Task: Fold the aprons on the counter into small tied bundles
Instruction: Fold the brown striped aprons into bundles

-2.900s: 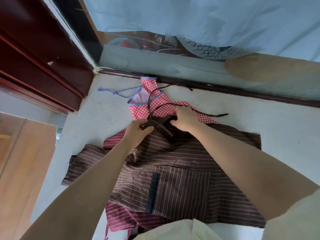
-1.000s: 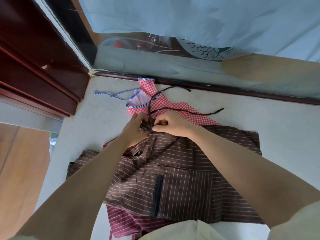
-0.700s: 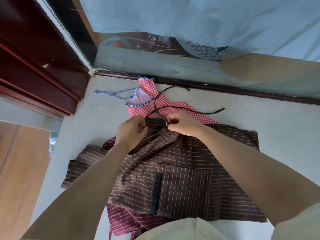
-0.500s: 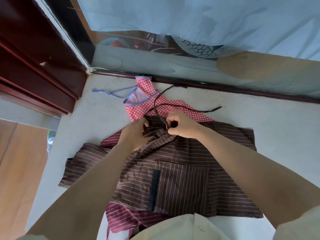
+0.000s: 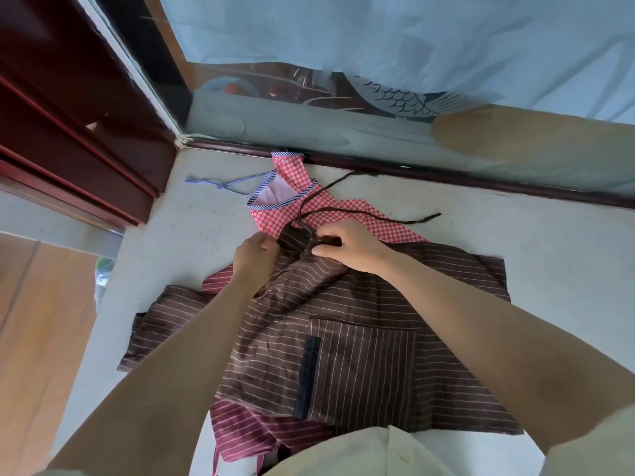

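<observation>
A brown cotton apron with thin white pinstripes [image 5: 281, 324] lies spread on the pale grey stone counter [image 5: 536, 269]. Its long axis runs from the near edge away toward the glass, with the narrow bib end pointing away. Both hands meet at that far end. The left hand [image 5: 255, 252] has its fingers curled round the bib's left edge. The right hand [image 5: 350, 245] pinches the bunched top of the bib where the thin dark brown ties [image 5: 378, 214] leave it. Those ties trail away over a red-and-white checked apron with blue-striped trim [image 5: 292, 207], which lies just beyond, its top touching the dark wooden sill [image 5: 446, 176]. Its blue-striped tie [image 5: 220, 185] stretches off to the left. A maroon striped apron [image 5: 240, 431] lies under the brown one and shows at the near left. On the brown apron a square patch pocket [image 5: 364, 365] lies flat, with a dark vertical strip [image 5: 307, 372] along its left side. I cannot tell what is in it.
</observation>
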`<action>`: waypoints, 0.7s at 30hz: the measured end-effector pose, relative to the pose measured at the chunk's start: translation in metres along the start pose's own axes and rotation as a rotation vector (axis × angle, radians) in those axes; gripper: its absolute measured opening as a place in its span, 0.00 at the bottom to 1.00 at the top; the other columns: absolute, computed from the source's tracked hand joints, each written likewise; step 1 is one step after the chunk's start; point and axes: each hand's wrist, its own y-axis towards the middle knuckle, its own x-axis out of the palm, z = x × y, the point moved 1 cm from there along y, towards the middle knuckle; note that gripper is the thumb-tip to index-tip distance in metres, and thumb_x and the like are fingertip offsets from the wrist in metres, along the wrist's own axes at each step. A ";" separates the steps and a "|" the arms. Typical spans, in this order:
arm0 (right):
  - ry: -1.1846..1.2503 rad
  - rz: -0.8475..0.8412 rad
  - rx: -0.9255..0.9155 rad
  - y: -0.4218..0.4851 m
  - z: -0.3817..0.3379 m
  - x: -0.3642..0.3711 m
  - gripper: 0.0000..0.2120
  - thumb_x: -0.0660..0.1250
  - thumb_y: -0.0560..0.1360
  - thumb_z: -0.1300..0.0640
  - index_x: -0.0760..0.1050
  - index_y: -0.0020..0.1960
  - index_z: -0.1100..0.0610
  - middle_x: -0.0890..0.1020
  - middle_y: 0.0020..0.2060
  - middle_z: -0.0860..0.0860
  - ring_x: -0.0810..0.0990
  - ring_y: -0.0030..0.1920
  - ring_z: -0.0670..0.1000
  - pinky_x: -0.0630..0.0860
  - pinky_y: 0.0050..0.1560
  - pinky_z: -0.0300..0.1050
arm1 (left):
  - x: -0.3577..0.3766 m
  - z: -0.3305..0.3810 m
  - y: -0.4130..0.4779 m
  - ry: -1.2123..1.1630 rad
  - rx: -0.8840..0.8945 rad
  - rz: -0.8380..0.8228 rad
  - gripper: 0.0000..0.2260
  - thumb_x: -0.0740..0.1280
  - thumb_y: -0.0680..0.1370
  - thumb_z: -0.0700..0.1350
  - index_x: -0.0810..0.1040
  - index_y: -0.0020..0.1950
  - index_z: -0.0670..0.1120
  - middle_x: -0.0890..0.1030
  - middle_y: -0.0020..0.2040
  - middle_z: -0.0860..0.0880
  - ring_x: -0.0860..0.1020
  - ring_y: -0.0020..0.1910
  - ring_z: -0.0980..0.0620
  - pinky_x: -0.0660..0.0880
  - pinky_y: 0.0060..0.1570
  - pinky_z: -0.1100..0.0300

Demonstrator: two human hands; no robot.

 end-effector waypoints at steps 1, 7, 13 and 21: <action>-0.005 0.039 -0.015 0.006 -0.004 0.000 0.05 0.69 0.77 0.56 0.80 0.47 0.58 0.78 0.38 0.41 0.75 0.40 0.39 0.67 0.43 0.30 | 0.000 0.001 0.001 -0.100 -0.016 -0.025 0.11 0.57 0.83 0.45 0.76 0.54 0.42 0.79 0.46 0.43 0.74 0.38 0.50 0.69 0.36 0.61; -0.046 0.003 0.014 0.041 -0.014 0.009 0.07 0.69 0.77 0.56 0.79 0.51 0.59 0.81 0.43 0.45 0.78 0.44 0.43 0.72 0.45 0.37 | -0.005 0.008 0.013 -0.383 -0.102 -0.131 0.10 0.63 0.81 0.46 0.81 0.49 0.42 0.80 0.41 0.44 0.75 0.41 0.48 0.73 0.43 0.56; -0.172 0.025 0.134 0.066 -0.011 0.016 0.14 0.70 0.76 0.53 0.76 0.59 0.56 0.80 0.56 0.51 0.78 0.55 0.51 0.68 0.50 0.38 | -0.009 0.003 0.023 -0.438 -0.099 -0.159 0.11 0.64 0.81 0.46 0.81 0.56 0.41 0.81 0.44 0.44 0.77 0.43 0.48 0.75 0.41 0.62; -0.293 -0.140 0.333 0.069 -0.008 0.023 0.31 0.70 0.75 0.47 0.63 0.73 0.55 0.69 0.71 0.53 0.68 0.71 0.57 0.63 0.72 0.57 | -0.028 -0.024 -0.003 -0.321 -0.033 -0.364 0.12 0.66 0.79 0.51 0.75 0.60 0.48 0.82 0.51 0.48 0.81 0.50 0.50 0.76 0.54 0.57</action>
